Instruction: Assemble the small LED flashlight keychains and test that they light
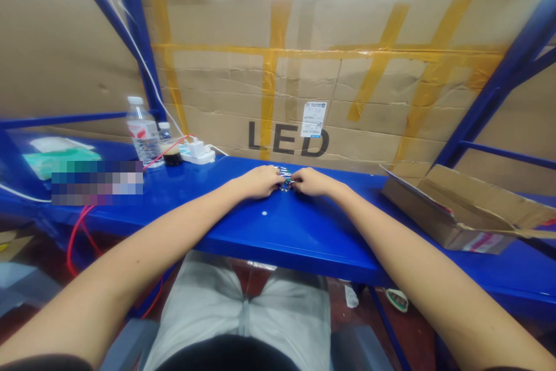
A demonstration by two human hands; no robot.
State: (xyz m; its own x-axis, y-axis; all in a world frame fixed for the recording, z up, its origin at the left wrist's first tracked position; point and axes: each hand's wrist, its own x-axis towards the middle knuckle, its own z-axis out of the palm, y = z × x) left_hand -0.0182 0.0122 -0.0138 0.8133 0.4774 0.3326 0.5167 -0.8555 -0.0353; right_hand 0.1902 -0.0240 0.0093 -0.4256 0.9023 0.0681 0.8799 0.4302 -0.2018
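Left hand (259, 181), right hand (311, 182) meet on small metallic piece (285, 179), blue shelf (278, 226); grip unclear.

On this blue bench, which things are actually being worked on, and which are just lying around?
In hand: left hand, right hand, small shiny parts pinched between them on the blue bench.
Lying about: water bottle, small dark bottle, white power strip, red cable, open cardboard box.
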